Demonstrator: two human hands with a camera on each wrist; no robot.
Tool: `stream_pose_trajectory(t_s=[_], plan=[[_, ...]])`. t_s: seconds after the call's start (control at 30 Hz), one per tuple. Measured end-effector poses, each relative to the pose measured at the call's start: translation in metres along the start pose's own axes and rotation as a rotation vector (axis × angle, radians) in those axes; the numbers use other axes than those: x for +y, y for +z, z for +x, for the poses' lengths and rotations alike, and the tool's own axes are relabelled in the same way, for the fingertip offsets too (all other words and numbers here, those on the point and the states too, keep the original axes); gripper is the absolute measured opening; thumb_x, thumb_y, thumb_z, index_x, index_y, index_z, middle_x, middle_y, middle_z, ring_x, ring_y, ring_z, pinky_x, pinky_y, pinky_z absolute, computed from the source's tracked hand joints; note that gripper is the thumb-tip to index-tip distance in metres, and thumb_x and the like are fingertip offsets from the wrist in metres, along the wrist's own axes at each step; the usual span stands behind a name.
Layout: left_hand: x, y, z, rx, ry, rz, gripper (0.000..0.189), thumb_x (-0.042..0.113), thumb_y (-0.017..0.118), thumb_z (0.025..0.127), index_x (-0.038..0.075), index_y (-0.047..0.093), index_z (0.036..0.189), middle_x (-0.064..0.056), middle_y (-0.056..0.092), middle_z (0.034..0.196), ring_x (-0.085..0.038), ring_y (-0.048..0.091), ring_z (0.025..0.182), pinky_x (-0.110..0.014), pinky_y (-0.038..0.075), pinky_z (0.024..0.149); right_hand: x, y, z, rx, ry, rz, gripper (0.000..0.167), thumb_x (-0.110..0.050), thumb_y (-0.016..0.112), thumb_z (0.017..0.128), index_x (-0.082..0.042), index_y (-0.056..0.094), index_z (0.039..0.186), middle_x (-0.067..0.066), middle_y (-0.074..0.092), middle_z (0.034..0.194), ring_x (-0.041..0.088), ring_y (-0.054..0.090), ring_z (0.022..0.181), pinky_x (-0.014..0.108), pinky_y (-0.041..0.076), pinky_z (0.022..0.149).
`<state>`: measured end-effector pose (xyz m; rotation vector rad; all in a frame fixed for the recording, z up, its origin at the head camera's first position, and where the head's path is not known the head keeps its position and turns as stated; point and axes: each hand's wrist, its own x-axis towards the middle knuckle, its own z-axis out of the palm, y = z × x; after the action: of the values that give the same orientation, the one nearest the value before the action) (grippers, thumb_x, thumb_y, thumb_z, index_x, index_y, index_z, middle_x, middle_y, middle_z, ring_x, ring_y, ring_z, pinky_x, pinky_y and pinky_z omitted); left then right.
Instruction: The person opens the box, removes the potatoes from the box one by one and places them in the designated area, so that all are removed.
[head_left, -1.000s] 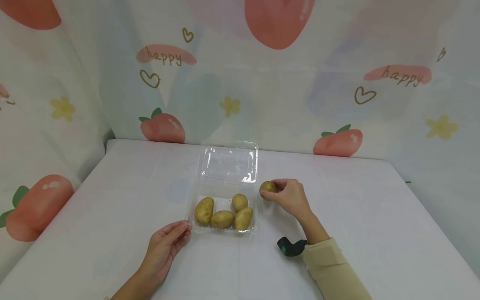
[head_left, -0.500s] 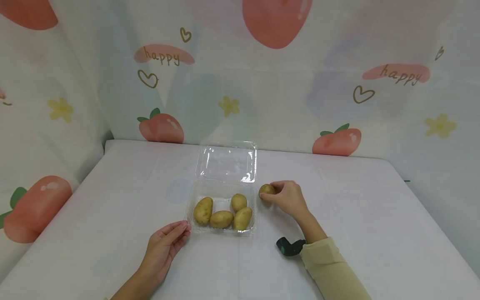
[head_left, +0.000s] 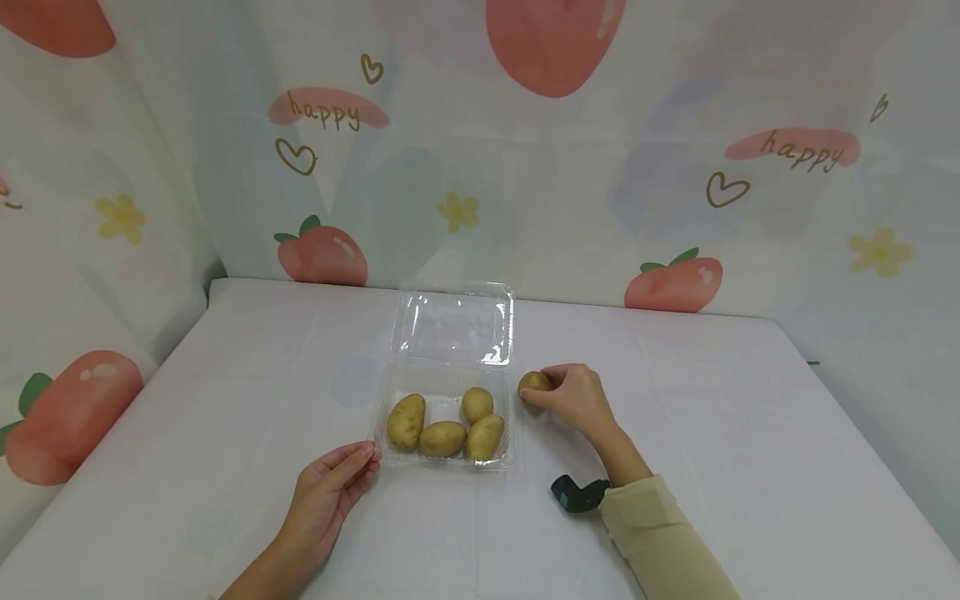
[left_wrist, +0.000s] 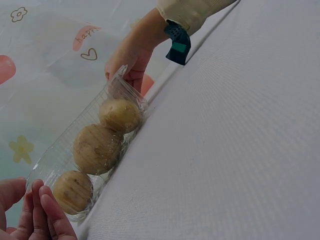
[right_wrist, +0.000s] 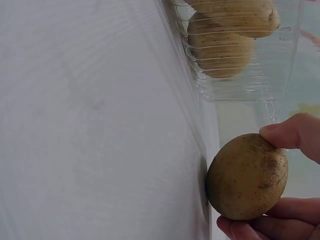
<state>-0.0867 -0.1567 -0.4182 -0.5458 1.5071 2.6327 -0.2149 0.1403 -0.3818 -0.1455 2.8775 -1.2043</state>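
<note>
A clear plastic clamshell container (head_left: 448, 463) lies with its lid (head_left: 457, 325) folded back. Several potatoes (head_left: 443, 439) sit inside it, among them a long one (head_left: 407, 422) at the left. My left hand (head_left: 330, 492) pinches the container's near left corner between thumb and fingers, as the left wrist view shows. To the right of the container, my right hand (head_left: 581, 398) holds one more potato (right_wrist: 247, 177), thumb on one side and fingers on the other. In the right wrist view this potato is right at the white tabletop, apart from the container wall.
The white-covered table (head_left: 720, 467) backs onto a printed curtain (head_left: 555, 167) with fruit and heart pictures. A dark, angled device (head_left: 579, 494) sits at the right wrist, by the beige sleeve (head_left: 663, 533).
My right hand has come down slightly with the potato, nearer the tabletop. The left hand and the container stay in place.
</note>
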Motion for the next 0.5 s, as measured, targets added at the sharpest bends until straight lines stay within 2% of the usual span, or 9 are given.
stream_pose_trajectory(t_s=[0.5], plan=[[-0.0002, -0.0002, -0.0013, -0.007, 0.011, -0.001, 0.007, 0.001, 0.059, 0.088, 0.003, 0.065, 0.091, -0.006, 0.065, 0.088, -0.014, 0.061, 0.082, -0.022, 0.051, 0.076, -0.0029, 0.0029, -0.0014, -0.014, -0.066, -0.054, 0.047, -0.022, 0.075, 0.073, 0.006, 0.062, 0.108, 0.015, 0.064, 0.098, 0.024, 0.056, 0.089, 0.037, 0.049, 0.077]])
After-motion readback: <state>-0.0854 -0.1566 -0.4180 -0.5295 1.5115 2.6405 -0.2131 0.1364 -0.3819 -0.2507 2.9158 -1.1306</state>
